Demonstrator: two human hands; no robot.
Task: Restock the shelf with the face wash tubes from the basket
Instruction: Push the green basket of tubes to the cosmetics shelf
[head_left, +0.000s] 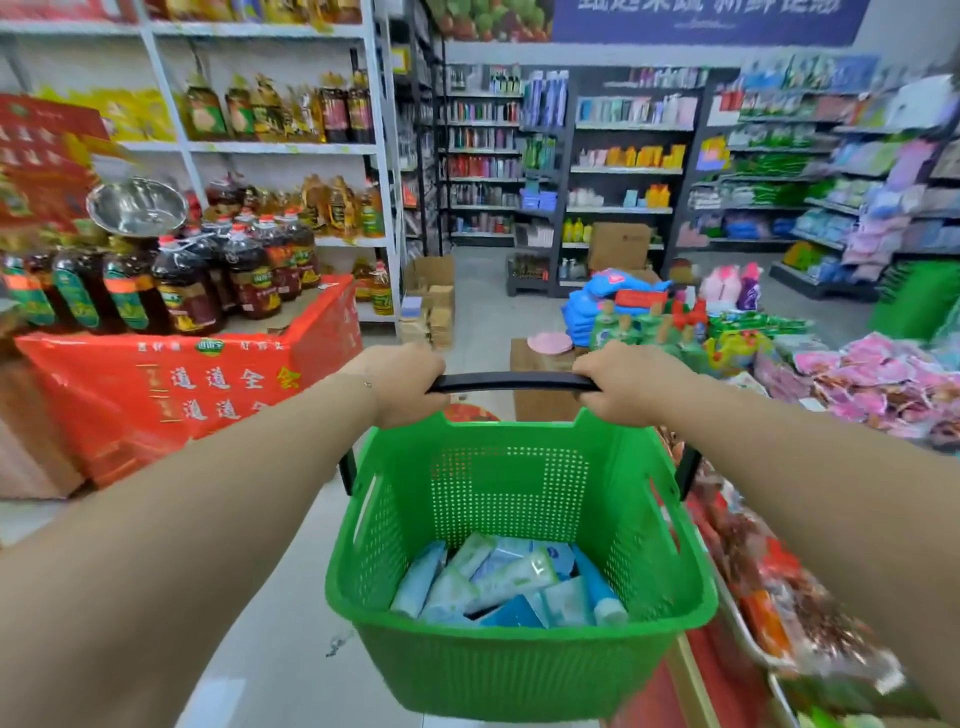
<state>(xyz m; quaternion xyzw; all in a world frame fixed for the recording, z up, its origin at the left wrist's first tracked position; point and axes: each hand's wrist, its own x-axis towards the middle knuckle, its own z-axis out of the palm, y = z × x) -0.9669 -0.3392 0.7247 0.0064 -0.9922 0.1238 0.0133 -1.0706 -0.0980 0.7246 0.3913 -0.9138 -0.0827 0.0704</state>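
Observation:
A green plastic basket (519, 670) hangs in front of me by its black handle (511, 382). My left hand (400, 382) grips the handle's left end and my right hand (631, 384) grips its right end. Several pale blue and white face wash tubes (498, 584) lie jumbled on the basket's bottom. Far ahead stand dark shelves (623, 169) with toiletry bottles and tubes.
A red display stand (171, 395) with large oil bottles is on the left, backed by white racks of oil. Tables of packaged goods (857, 379) line the right. Cardboard boxes (431, 301) and another box (540, 400) sit on the grey aisle floor ahead.

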